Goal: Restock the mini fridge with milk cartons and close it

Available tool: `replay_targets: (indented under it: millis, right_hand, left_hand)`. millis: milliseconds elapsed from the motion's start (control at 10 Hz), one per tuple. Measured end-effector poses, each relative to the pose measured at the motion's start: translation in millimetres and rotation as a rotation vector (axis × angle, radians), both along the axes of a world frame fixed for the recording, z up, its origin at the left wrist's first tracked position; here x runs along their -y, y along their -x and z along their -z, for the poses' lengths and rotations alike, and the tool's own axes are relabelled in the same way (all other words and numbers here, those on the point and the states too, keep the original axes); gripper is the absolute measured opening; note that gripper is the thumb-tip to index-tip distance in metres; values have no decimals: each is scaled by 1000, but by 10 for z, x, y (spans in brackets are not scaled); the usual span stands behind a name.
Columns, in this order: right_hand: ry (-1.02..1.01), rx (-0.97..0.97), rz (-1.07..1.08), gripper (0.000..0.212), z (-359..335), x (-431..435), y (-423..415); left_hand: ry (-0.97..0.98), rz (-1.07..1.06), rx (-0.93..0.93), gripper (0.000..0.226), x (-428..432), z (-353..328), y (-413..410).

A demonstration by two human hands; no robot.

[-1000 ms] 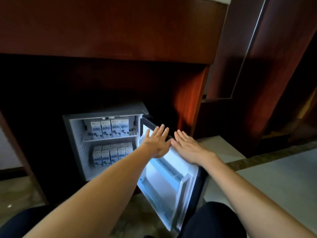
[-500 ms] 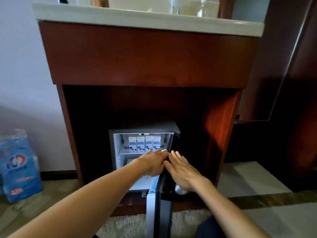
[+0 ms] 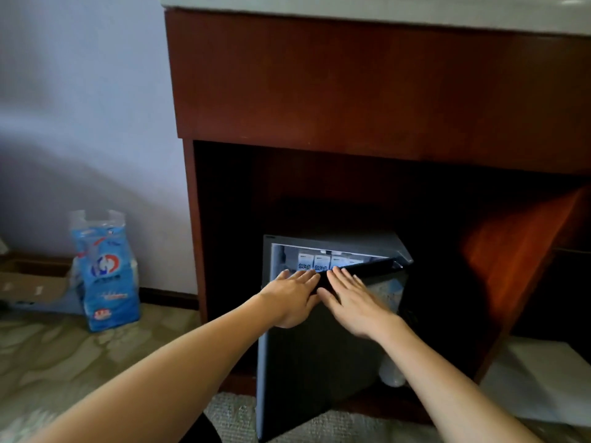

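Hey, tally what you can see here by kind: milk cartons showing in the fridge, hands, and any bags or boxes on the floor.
Milk cartons: 3 plainly showing over the door; any others are hidden
Hands: 2, left hand and right hand, flat on the fridge door
Blue-and-white bag: 1
Cardboard box: 1
Total: 7

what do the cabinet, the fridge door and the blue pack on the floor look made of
Cabinet: reddish-brown wood or veneer, semi-gloss; faint grain and soft sheen. Fridge door: smooth dark outer face, painted metal or plastic, cannot tell which. Blue pack: thin plastic film, printed; crinkled, shiny, clear at the top.
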State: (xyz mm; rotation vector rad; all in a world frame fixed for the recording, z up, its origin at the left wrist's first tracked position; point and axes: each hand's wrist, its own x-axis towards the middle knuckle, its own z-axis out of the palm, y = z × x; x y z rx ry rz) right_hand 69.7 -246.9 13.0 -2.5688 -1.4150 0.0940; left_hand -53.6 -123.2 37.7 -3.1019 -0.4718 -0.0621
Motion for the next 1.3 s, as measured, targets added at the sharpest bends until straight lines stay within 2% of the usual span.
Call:
replay_targets:
  millis: [200,400,600,800,1000,1200,1300]
  right_hand:
    - [-9,24,17,80,42,-386,-233]
    - [-5,90,19,77,-2,-611,-372]
    - [-15,159,33,82,72,-769,-491]
    - [5,224,27,86,128,-832,-537]
    - [17,197,17,87,100,-881,-580]
    - [103,134,-6,85,-90,-824,-546]
    - [129,207,-61,83,-153,-705,-431]
  left_hand:
    - [-109,-62,31,62,-484,255,-270]
    - [-54,-51,81,71,-797,344,-485]
    - [-84,-147,53,84,-873,422,-664]
    - [-108,-168,49,84,-925,450,-767]
    - [-90,-163,8,89,-1001,414,-852]
    - [-82,-148,-72,85,-1021,231,-767]
    - [-175,-73,0,78,-893,104,-539]
